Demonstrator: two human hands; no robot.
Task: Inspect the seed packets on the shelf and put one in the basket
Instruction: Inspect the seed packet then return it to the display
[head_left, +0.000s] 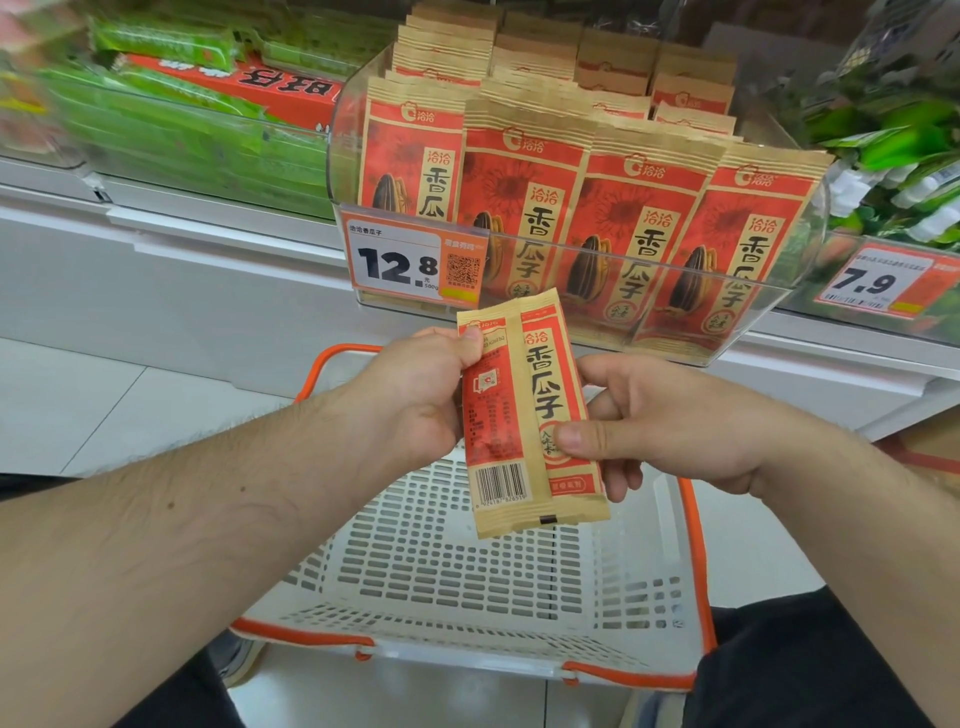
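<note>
The red-and-tan paper seed packets (587, 208) stood upright in rows inside a clear plastic shelf bin (789, 291) at twelve o'clock, filling the upper middle of the view, with a white-and-orange price tag (415, 265) reading 12.8 clipped to the bin's front at its left end. Below them, at six o'clock, sat the white slotted plastic basket with orange rim and handles (467, 582), nothing visible inside it.

Between bin and basket, two packets were held side by side directly over the basket. The barcode-side packet (493, 431) showed its back, and the left hand (415, 395) pinched it with the thumb on its upper left corner. The front-side packet (550, 400) lay at three o'clock of the first, partly tucked beneath it, and the right hand (670, 431) gripped it with the thumb pressed on its lower face and fingers curled behind.

The step in hand looked like the inspection itself, back label against front. The next move would likely call for choosing one packet, lowering it and letting go over the basket, while the other went back up to the bin at twelve o'clock.
</note>
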